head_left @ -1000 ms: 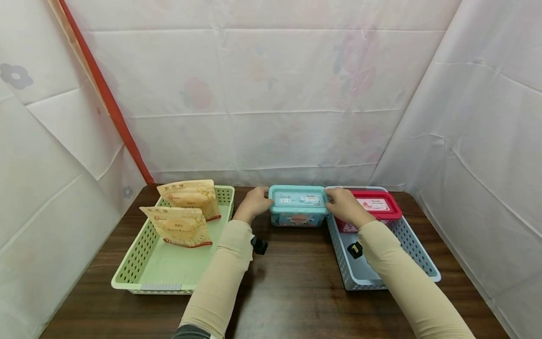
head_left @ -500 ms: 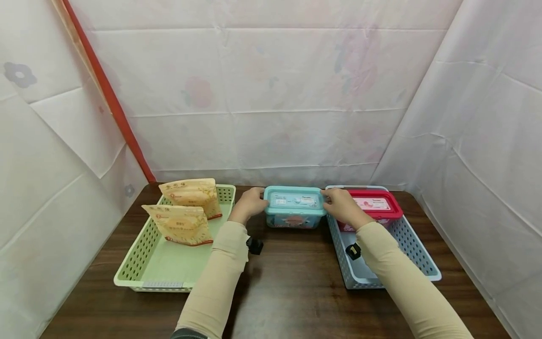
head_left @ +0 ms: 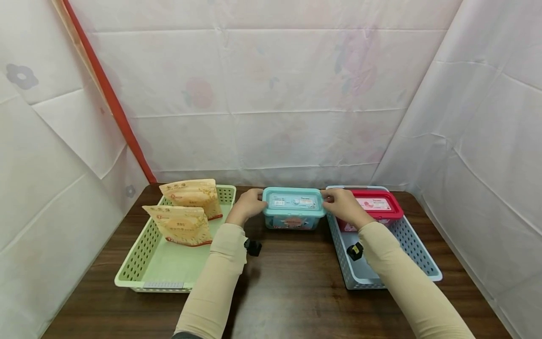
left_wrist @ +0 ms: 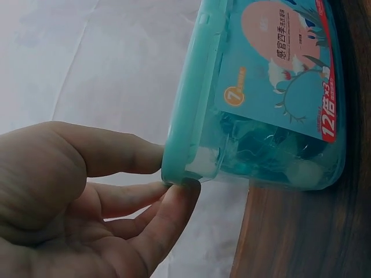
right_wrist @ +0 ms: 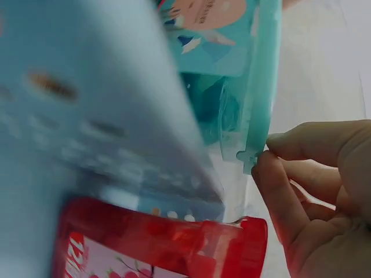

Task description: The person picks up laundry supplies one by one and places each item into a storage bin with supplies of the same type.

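A teal see-through box of laundry pods (head_left: 294, 207) stands on the table between the two baskets, its lid on. My left hand (head_left: 247, 205) pinches the left end of the lid; in the left wrist view the thumb (left_wrist: 124, 153) lies against the lid's top edge and a finger reaches under the rim. At the other end, my right hand (head_left: 344, 205) pinches the lid's corner with thumb and fingertip (right_wrist: 268, 165). Below that hand, a red box of laundry pods (head_left: 377, 207) sits in the blue basket (head_left: 346, 270).
To the left stands a green basket (head_left: 131, 259) holding two yellow pouches, the front pouch (head_left: 182, 226) and the back pouch (head_left: 195, 195). The blue basket's side wall is close beside the teal box. A white cloth (head_left: 262, 141) hangs behind the table.
The teal box has shifted slightly left and towards me, and my left hand has moved left with it. My right hand keeps its hold on the lid's right end.
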`<state>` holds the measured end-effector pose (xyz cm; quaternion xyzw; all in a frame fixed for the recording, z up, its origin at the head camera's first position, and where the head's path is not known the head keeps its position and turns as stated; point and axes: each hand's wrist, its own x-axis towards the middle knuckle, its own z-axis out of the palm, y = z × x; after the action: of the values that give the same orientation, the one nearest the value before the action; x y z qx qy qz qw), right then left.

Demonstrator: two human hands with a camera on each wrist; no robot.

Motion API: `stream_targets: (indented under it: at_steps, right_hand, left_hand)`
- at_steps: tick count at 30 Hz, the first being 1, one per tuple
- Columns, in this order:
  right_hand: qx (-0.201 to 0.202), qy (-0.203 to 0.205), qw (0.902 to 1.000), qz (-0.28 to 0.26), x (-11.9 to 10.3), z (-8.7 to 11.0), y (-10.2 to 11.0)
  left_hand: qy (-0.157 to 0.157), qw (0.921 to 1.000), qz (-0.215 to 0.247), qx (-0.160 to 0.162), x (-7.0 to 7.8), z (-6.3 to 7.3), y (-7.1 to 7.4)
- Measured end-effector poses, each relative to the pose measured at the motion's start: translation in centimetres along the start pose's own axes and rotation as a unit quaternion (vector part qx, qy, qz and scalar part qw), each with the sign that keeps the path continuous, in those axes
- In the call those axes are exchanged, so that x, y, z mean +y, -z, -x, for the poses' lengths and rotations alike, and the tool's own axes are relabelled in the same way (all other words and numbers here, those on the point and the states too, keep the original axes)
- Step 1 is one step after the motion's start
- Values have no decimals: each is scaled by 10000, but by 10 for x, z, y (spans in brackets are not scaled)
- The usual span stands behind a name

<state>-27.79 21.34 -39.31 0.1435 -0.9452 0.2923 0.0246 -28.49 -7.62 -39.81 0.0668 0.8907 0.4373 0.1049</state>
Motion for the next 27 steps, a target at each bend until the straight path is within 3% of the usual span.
stream_targets:
  at_steps: [5,11,18,27]
  right_hand:
    - [-117,-323,9990,-274,6,0,2]
    - [-391,-374,9983,-235,2,-3,3]
    - [-852,-348,9956,156,-4,-9,5]
    - [-1174,-602,9912,4,-5,-12,6]
  left_hand:
    - [82,9987,495,-117,-1,0,1]
    - [296,9924,1166,-240,-8,-3,2]
    - [313,9900,1340,-307,-9,-3,2]
    - [332,9885,1426,-390,-3,-2,1]
